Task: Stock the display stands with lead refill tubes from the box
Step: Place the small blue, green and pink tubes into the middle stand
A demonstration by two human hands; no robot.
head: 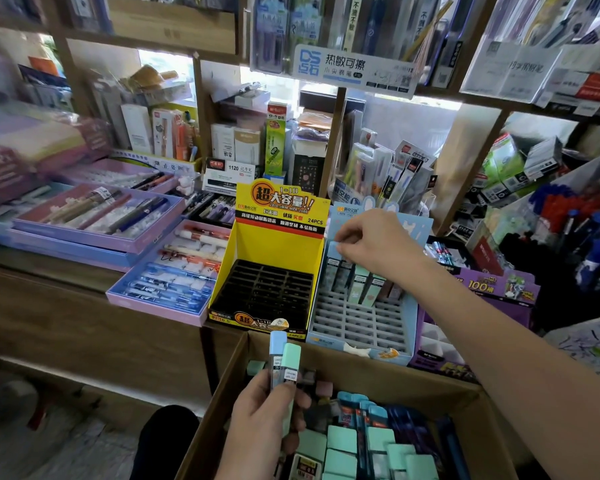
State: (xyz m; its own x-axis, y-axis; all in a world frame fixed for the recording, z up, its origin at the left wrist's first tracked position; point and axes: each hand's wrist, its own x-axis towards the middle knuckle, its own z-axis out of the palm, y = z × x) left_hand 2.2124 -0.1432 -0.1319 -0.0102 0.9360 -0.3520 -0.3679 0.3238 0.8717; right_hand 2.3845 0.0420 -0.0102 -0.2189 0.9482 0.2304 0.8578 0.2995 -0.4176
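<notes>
Wooden shelves (331,140) crammed with boxed pens and stationery packets rise behind a wooden counter (49,306), where lilac trays of pens (97,216) lie to the left and two display stands sit side by side near the middle. On the left of the pair, the yellow display stand (274,244) has a black slotted tray (264,289) with every slot bare. Touching its right side, the blue display stand (361,323) has a pale slotted tray with only its back row filled, by a line of upright lead refill tubes (357,282) with blue, mint and pink caps. The right hand (374,240) reaches over this back row with its fingers curled downward. Thumb and forefinger close on the top of a blue-capped tube at the row's left end, though blur hides how firm that pinch is. Below the stands, an open cardboard box (215,410) stands against the counter's front edge, packed with more tubes (343,445), mostly mint-capped with some blue and pink. The left hand (264,417) hovers over the box's near left corner, its fingers wrapped round two upright tubes held together, a blue-capped tube (278,344) and a mint-capped tube (291,358), with their caps just under the yellow stand's front lip. A purple display stand (499,289) sits to the right of the blue one.
</notes>
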